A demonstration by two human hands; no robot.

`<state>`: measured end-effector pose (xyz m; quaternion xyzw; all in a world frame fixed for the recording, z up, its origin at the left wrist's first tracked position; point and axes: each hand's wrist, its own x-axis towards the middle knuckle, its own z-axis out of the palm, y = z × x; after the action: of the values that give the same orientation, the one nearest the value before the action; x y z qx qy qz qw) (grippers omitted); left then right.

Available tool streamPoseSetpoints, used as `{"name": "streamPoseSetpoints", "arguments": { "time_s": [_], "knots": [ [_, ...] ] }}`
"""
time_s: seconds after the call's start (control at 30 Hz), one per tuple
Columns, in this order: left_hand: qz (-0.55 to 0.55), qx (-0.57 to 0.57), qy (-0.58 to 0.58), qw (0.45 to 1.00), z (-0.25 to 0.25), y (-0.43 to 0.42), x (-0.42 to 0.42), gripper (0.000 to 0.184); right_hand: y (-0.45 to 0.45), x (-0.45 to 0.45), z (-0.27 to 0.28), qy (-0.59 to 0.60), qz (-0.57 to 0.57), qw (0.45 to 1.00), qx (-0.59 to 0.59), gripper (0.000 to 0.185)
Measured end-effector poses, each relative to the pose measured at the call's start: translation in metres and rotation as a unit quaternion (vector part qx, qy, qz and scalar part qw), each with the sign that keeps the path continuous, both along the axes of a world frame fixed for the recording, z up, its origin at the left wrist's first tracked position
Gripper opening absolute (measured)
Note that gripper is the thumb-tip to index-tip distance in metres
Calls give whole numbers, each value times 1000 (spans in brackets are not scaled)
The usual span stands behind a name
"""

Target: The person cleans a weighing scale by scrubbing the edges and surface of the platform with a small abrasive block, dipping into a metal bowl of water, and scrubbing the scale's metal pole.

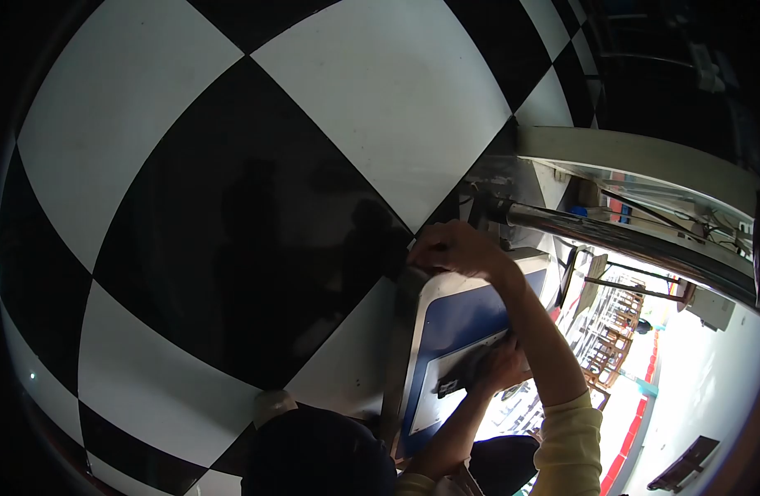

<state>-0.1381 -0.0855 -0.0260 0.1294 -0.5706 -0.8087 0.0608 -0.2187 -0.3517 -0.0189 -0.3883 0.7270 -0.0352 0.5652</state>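
My right hand [456, 246] reaches over the top corner of a blue panel with a metal rim [458, 318]. Its fingers are bent and pressed together by the rim; what they hold, if anything, is too small and dark to tell. Lower down, in front of the panel's pale plate [433, 397], my left hand [505, 364] is closed around a black object [462, 372], whose shape is partly lost in shadow. Both forearms have yellow sleeves.
Large black and white floor tiles [380, 91] spread to the left. A metal tube [611, 236] runs at the right beside a pale frame [644, 153]. Further off are wooden chairs [611, 347] and a white wall [702, 397]. Dark-clothed knees [322, 455] show at the bottom.
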Motion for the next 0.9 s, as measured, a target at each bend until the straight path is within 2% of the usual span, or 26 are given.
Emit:
{"name": "streamPoseSetpoints", "arguments": {
  "time_s": [0.1, 0.23, 0.33, 0.43, 0.53, 0.63, 0.77, 0.83, 0.9],
  "knots": [
    [-43, -33, -2, 999, -9, 23, -12, 93, 1, -17, -12, -95, -33, 995, 10, 13],
    [-70, -43, -6, 997, -7, 19, -11, 96, -9, -13, -10, -184, -118, 974, 64, 14],
    [-50, -5, 1, 999, -1, 1, -4, 94, -22, 4, -13, -118, -24, 988, 98, 14],
    [-30, -15, -7, 999, -5, 14, -7, 91, -38, 18, 2, -55, 1, 988, 142, 14],
    [-76, -19, -24, 997, -4, 13, -8, 89, -10, -22, -25, -77, 32, 996, 22, 13],
    [-90, -7, -12, 996, -6, 6, -10, 88, -6, -15, -17, -34, 32, 999, 4, 12],
    [41, 54, 18, 998, 3, -10, 2, 85, -22, 9, -10, -33, 43, 996, 71, 10],
    [-7, 10, -1, 1000, -7, 17, -7, 83, -18, 1, -8, -45, 9, 995, 84, 9],
    [-48, -26, -19, 998, -2, 7, -6, 83, 2, -24, -6, -6, 21, 999, 32, 10]
  ]
}}
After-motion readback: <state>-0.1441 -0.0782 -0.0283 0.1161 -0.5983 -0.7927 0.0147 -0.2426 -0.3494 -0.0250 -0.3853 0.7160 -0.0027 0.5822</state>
